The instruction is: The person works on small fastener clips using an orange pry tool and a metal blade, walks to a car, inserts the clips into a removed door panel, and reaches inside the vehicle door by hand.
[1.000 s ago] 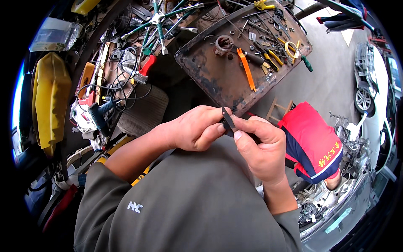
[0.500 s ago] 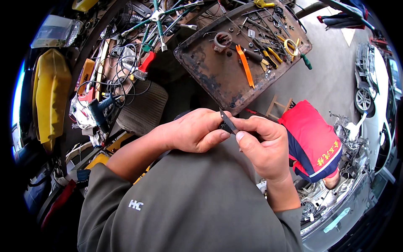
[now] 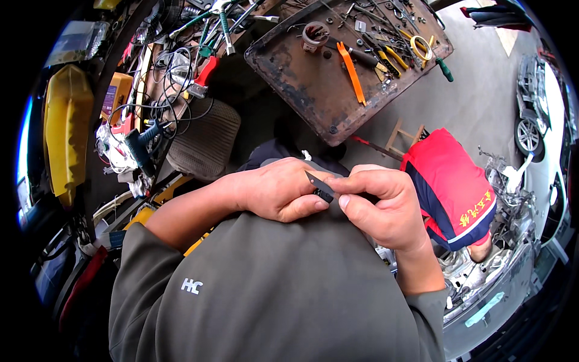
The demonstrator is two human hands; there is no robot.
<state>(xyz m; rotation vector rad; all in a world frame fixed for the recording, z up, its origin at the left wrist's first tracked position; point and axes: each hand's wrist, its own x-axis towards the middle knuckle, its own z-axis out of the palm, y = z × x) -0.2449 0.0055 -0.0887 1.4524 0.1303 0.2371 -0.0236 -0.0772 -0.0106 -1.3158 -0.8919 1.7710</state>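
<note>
In front of my chest, my right hand (image 3: 383, 205) pinches a thin dark pointed blade (image 3: 317, 184) between thumb and forefinger. No handle of the blade shows; its rear end is covered by my fingers. My left hand (image 3: 282, 190) is closed, thumb against curled fingers, on a small black part (image 3: 324, 195) whose kind I cannot make out. The blade lies across this part, its tip pointing up and left over my left forefinger. Both hands nearly touch.
Ahead stands a rusty metal tray table (image 3: 289, 78) with an orange pry tool (image 3: 351, 72), pliers and a tape roll (image 3: 420, 47). Left are a cluttered bench with cables (image 3: 169, 90) and a ribbed seat (image 3: 205, 142). A person in red (image 3: 449, 181) bends over a car at right.
The blade has turned to a flatter angle and shows more of its side. My hands stay close together. The view has shifted slightly, and the tray table sits higher in it.
</note>
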